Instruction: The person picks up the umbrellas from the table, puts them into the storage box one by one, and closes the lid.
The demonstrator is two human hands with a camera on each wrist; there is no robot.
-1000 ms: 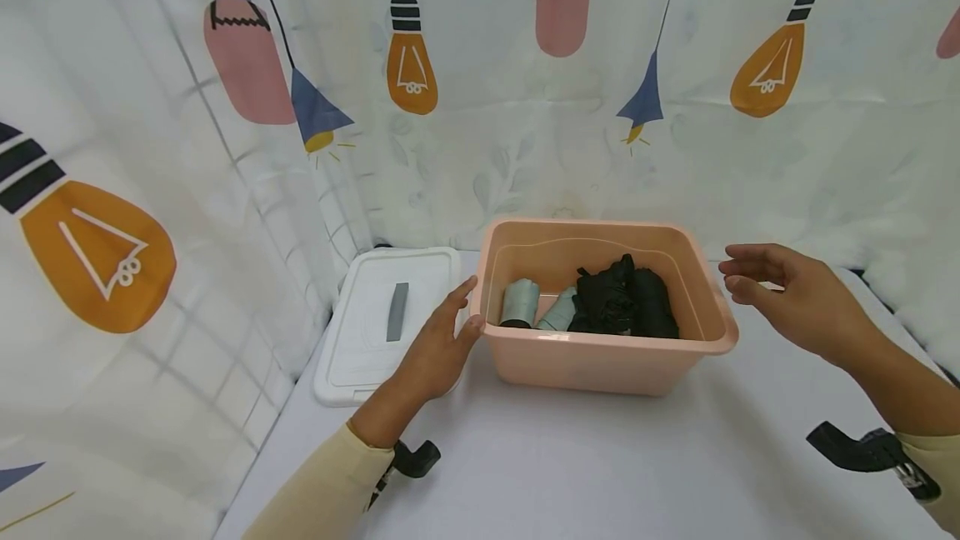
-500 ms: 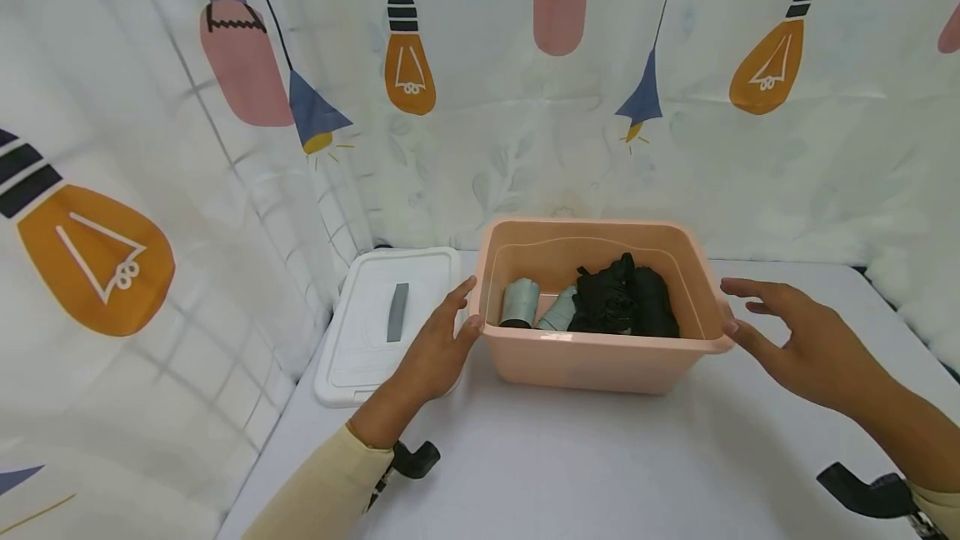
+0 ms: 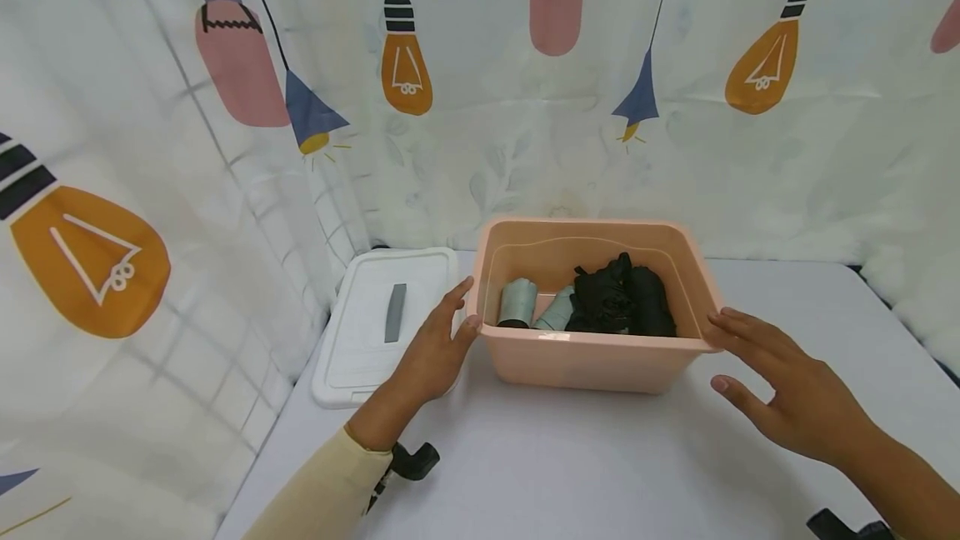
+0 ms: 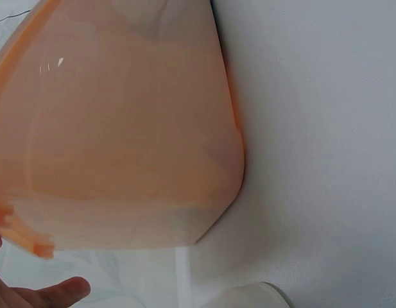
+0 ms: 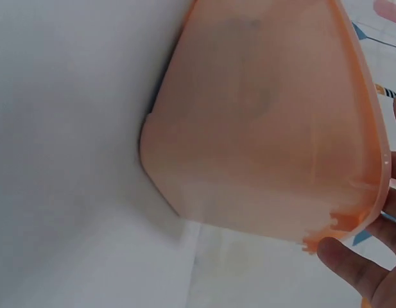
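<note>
A peach plastic bin (image 3: 577, 363) stands on the table. Inside it lie a pale grey-green roll (image 3: 517, 302), a second pale roll (image 3: 557, 311), a crumpled black bundle (image 3: 602, 298) and a dark roll (image 3: 651, 303); their exact kind cannot be told. My left hand (image 3: 433, 352), fingers extended, touches the rim at the bin's left end. My right hand (image 3: 791, 397) has its fingertips at the right front corner of the rim, thumb spread below. In the right wrist view, the thumb (image 5: 352, 264) and fingers appear around the rim's corner.
A white lid (image 3: 352, 365) with a grey handle (image 3: 395, 312) lies left of the bin, partly behind my left forearm. A patterned curtain (image 3: 480, 148) hangs behind and to the left of the white table (image 3: 570, 465).
My right hand has come down and toward me, from apart beside the bin to its right front corner. The left hand and the bin have hardly moved.
</note>
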